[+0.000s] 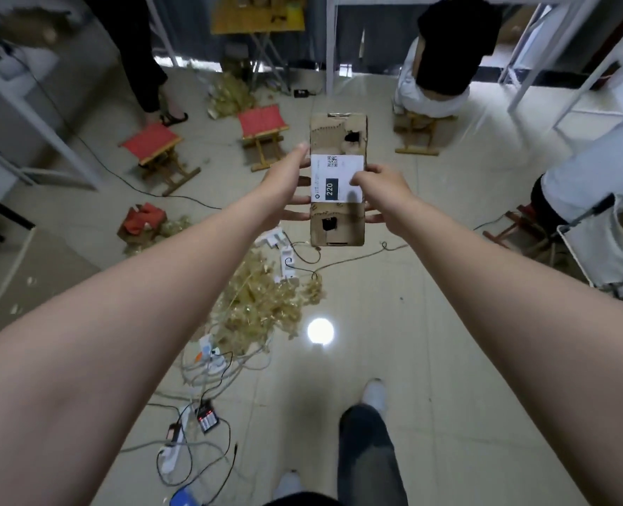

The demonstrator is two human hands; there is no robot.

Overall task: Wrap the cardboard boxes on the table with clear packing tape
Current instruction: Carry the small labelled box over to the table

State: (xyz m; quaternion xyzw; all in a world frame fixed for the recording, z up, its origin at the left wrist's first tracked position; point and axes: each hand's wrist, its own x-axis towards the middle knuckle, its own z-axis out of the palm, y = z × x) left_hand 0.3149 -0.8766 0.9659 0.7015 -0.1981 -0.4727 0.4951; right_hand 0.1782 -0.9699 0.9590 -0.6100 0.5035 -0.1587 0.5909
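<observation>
Both hands hold one cardboard box point(337, 228) in the air, above the tiled floor point(430, 323), far out in front of the person. The left hand point(287, 186) grips the left side of the box: its thumb lies along the upper edge and its fingers go under the box, where their tips are hidden. The right hand point(380, 191) grips the right side, with the thumb pressed on a white label point(335, 178) that is stuck across the middle of the top face.

The label carries a small QR code and, in a dark rectangle, the number "220". A line of small print beside it is too fine to read. The cardboard has two torn dark holes, one above the label and one below it.

On the floor under the box lie white power strips point(287, 264) with cables and a heap of golden shredded material point(262, 308). Two red folding stools point(262, 122) stand further away. A seated person point(445, 56) at the top is cut off by the frame.
</observation>
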